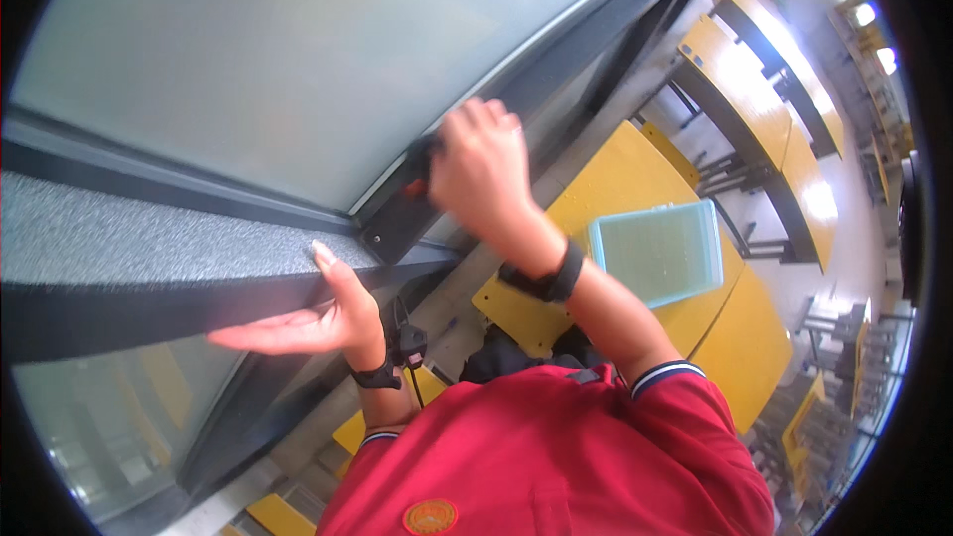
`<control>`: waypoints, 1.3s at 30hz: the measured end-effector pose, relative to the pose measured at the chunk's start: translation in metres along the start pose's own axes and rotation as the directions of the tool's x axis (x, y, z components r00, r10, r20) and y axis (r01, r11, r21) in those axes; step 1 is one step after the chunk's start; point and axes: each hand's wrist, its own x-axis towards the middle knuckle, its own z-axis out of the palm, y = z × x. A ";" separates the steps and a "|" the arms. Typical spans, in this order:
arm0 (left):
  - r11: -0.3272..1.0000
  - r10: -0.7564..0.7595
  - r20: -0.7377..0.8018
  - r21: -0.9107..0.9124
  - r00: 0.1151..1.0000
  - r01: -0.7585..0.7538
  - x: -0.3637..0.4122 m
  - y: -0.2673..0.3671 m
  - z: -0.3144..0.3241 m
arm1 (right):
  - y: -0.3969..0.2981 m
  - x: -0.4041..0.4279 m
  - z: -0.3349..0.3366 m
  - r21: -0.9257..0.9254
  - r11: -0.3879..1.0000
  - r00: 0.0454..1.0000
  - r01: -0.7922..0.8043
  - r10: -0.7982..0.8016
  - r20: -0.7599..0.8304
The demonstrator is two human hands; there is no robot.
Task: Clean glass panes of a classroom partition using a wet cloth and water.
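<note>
In front of me is a dark grey window frame point(521, 89) around a large pane of frosted-looking glass point(246, 67). My right hand point(480, 156) is curled around a dark handle-like thing point(424, 152) at the corner of the frame. A small orange-red part point(415, 187) shows beside my fingers. Blur and my hand hide most of it, so its kind is unclear. My left hand point(320, 320) holds nothing. Its thumb reaches the speckled grey ledge point(171, 231), and its flat fingers lie against or just below the ledge's dark front edge.
A pale blue translucent plastic box point(659, 253) sits on a yellow table point(633, 164) to my right. A yellow chair seat point(521, 313) is close to my body. A black device on a cable point(411, 346) hangs by my left wrist. More long desks point(744, 82) stand beyond.
</note>
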 end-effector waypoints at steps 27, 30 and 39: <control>0.998 -0.060 -0.034 0.005 0.998 0.060 -0.011 -0.006 0.003 | -0.053 -0.041 0.012 0.368 0.901 0.973 0.229 -0.226 -0.050; 0.998 -0.047 -0.032 0.036 0.998 0.048 -0.010 -0.004 0.001 | -0.055 -0.040 0.012 0.347 0.914 0.977 0.210 -0.205 -0.052; 0.985 0.106 -0.009 0.141 0.994 -0.104 0.001 -0.004 -0.003 | -0.010 -0.010 0.004 0.225 0.965 0.990 0.137 -0.131 -0.044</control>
